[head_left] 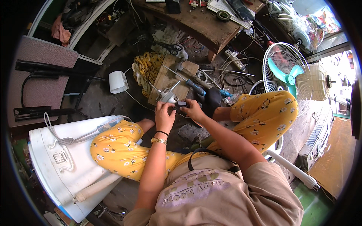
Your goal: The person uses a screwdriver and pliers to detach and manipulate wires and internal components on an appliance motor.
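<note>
A small silver-and-white electric motor (167, 96) with a metal shaft sits in front of me, over the near edge of a wooden board (180, 87). The fingers of my left hand (164, 112) are curled around the near side of the motor. Close beside it, my right hand (193, 111) pinches a small dark rectangular block (181, 103) between thumb and fingers. Fingers cover part of both pieces. Past the motor, a screwdriver with a blue-black handle (196, 87) and a hammer (184, 71) lie on the board.
Yellow cloth (148, 69) is heaped left of the board, near a white plastic cup-shaped cover (118, 82). A fan with teal blades (289, 77) stands to the right. A white appliance casing (68, 158) lies at my left. Cables and a power strip (235, 60) lie below the wooden table (188, 19).
</note>
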A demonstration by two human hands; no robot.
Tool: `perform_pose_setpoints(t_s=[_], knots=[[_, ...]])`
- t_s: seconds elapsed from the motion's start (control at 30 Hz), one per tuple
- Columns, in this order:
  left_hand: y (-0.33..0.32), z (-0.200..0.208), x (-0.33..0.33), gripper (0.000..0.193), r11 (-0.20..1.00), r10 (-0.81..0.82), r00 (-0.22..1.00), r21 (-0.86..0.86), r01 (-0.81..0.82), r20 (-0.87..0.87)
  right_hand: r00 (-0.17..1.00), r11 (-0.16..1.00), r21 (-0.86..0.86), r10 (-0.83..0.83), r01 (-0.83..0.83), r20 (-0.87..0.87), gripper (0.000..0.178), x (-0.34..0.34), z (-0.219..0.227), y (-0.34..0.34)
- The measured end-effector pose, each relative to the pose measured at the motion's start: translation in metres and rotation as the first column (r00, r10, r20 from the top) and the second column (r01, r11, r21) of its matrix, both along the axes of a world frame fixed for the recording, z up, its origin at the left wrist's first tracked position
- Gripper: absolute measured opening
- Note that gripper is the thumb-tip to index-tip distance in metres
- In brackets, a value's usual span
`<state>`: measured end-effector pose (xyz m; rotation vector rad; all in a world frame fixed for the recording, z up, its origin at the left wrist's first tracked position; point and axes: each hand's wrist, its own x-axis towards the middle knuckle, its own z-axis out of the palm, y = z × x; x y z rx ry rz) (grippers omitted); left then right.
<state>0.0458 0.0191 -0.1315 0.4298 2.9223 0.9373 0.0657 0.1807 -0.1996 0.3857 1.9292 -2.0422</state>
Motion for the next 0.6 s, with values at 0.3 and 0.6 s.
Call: perform_pose_setpoints(t_s=[0.3, 0.6], knots=[[0.006, 0.012, 0.0, 0.015, 0.997, -0.033, 0.998, -0.074, 0.029, -0.058, 0.96, 0.955, -0.281, -0.012, 0.094, 0.281, 0.018, 0.001, 0.009, 0.002], [0.009, 0.023, -0.008, 0.008, 0.971, -0.104, 0.99, -0.225, 0.081, -0.092, 0.938, 0.867, -0.448, -0.059, 0.218, 0.342, 0.018, 0.002, 0.016, 0.003]])
